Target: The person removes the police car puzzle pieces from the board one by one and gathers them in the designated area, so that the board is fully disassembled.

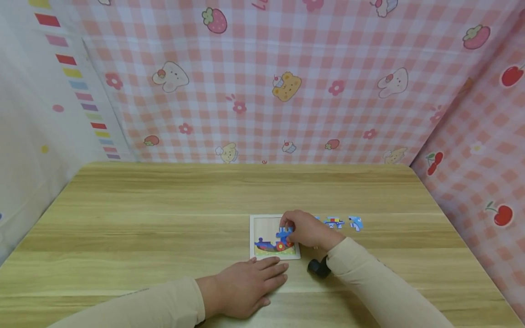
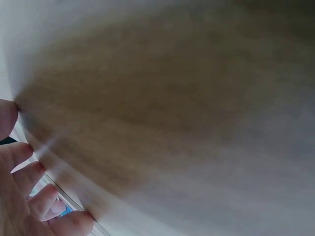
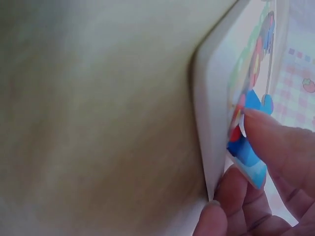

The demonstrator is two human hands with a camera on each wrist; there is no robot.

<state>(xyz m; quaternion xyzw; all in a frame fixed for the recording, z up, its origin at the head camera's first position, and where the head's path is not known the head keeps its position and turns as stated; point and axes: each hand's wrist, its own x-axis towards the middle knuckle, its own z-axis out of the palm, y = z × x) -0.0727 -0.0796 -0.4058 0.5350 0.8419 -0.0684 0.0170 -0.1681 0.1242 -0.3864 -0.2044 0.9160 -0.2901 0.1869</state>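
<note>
A square puzzle board [image 1: 252,237] with a pale rim lies on the table, its lower part filled with pieces that show a blue vehicle with red wheels. My right hand [image 1: 305,230] pinches a blue puzzle piece [image 1: 283,234] over the board's right side. In the right wrist view, this puzzle piece [image 3: 250,160] sits tilted between thumb and fingers, beside the board's rim [image 3: 211,93]. My left hand [image 1: 248,287] rests palm down, fingers extended, at the board's near edge. The left wrist view shows its fingers [image 2: 42,196] along that edge.
To the right of the board lie loose puzzle pieces, among them a colourful one [image 1: 334,222] and a light-blue one [image 1: 356,223]. A black object [image 1: 318,268] shows at my right wrist. Patterned cloth [image 1: 262,91] hangs behind the wooden table [image 1: 143,218].
</note>
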